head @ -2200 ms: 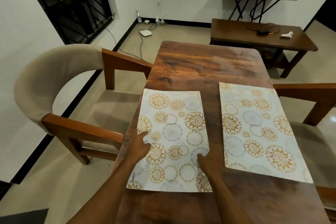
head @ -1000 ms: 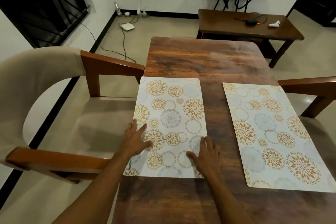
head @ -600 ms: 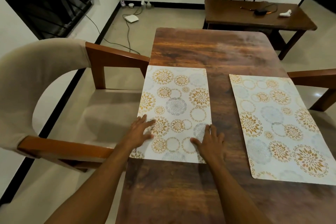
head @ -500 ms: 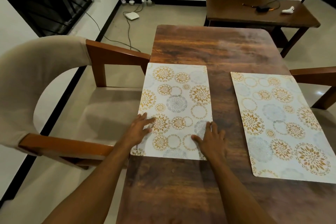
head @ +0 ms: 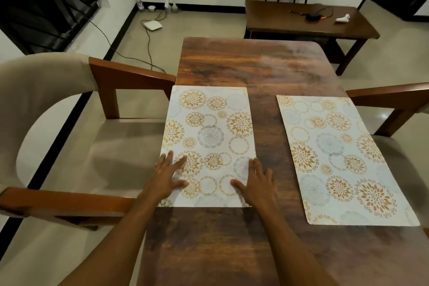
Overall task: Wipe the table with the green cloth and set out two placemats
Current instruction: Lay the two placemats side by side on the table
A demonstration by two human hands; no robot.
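Note:
Two white placemats with gold and grey flower circles lie on the dark wooden table (head: 250,65). The left placemat (head: 209,130) sits along the table's left edge. My left hand (head: 168,175) lies flat on its near left corner, fingers spread. My right hand (head: 256,183) presses flat on its near right corner, partly on the wood. The right placemat (head: 336,158) lies by the table's right edge, slightly askew, with no hand on it. No green cloth is in view.
A beige armchair (head: 58,123) with wooden arms stands tight against the table's left side. Another chair's wooden arm (head: 390,95) is at the right. A low wooden side table (head: 308,23) with small items stands beyond. Cables and a white box (head: 152,25) lie on the floor.
Both hands stayed flat on the left placemat and turned and slid it so that it lies straighter along the table's left edge. The right placemat has not moved.

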